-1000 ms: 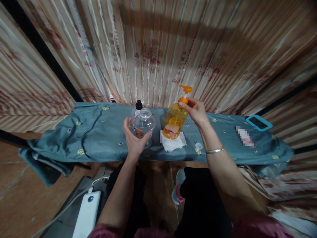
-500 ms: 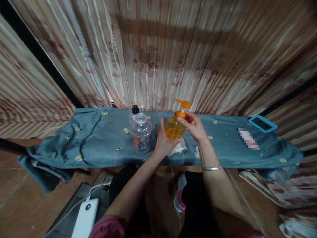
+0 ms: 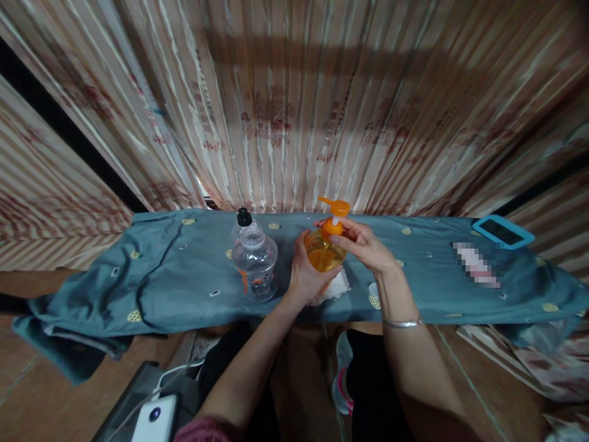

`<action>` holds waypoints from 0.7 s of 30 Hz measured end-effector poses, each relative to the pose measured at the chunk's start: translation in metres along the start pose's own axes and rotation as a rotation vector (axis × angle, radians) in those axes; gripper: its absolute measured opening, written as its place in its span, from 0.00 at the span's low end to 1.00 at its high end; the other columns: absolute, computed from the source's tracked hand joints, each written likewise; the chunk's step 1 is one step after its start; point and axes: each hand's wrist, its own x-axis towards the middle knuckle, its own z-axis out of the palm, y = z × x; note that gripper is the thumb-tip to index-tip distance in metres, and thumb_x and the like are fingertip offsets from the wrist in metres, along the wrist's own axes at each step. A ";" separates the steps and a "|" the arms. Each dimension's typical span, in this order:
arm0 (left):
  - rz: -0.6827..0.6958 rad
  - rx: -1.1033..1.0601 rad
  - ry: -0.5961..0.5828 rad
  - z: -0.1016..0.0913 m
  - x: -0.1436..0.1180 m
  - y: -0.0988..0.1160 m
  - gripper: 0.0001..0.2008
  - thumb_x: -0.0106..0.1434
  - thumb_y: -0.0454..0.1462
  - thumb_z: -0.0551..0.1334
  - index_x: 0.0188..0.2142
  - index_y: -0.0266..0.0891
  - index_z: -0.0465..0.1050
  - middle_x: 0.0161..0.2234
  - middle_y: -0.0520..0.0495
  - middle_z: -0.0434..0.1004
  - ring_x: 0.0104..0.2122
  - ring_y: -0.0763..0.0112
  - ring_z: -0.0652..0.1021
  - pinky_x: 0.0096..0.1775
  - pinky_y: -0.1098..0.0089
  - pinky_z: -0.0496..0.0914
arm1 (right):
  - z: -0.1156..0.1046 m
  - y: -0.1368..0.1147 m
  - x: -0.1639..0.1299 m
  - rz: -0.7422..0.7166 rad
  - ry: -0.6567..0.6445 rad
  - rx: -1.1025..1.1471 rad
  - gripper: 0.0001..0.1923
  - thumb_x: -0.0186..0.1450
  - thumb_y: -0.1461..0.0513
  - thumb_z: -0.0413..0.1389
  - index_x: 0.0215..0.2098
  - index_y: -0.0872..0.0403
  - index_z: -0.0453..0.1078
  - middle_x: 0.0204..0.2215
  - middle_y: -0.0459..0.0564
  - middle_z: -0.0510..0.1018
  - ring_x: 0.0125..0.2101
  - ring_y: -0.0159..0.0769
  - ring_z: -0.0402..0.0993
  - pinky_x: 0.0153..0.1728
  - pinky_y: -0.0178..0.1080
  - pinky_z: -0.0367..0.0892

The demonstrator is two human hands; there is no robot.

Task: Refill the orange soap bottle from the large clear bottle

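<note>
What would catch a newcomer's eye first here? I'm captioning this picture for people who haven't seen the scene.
The orange pump bottle at the middle of the blue-green cloth, gripped round its body by the left hand while the right hand holds its collar under the pump head. Just left of it stands a clear empty bottle with no cap on. Behind everything hangs a striped curtain.

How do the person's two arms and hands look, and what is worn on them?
Both forearms are bare. The right hand has a thin silver bangle around its wrist. The left hand shows no jewellery; a dark pink sleeve is pushed up near its elbow. No gloves on either hand.
</note>
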 end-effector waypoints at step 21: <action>-0.048 -0.013 0.007 0.003 -0.007 0.004 0.48 0.46 0.41 0.75 0.61 0.43 0.51 0.58 0.37 0.67 0.58 0.51 0.72 0.58 0.48 0.68 | 0.004 0.000 -0.015 -0.209 0.384 -0.458 0.23 0.56 0.54 0.69 0.45 0.53 0.71 0.52 0.56 0.75 0.54 0.50 0.70 0.58 0.57 0.58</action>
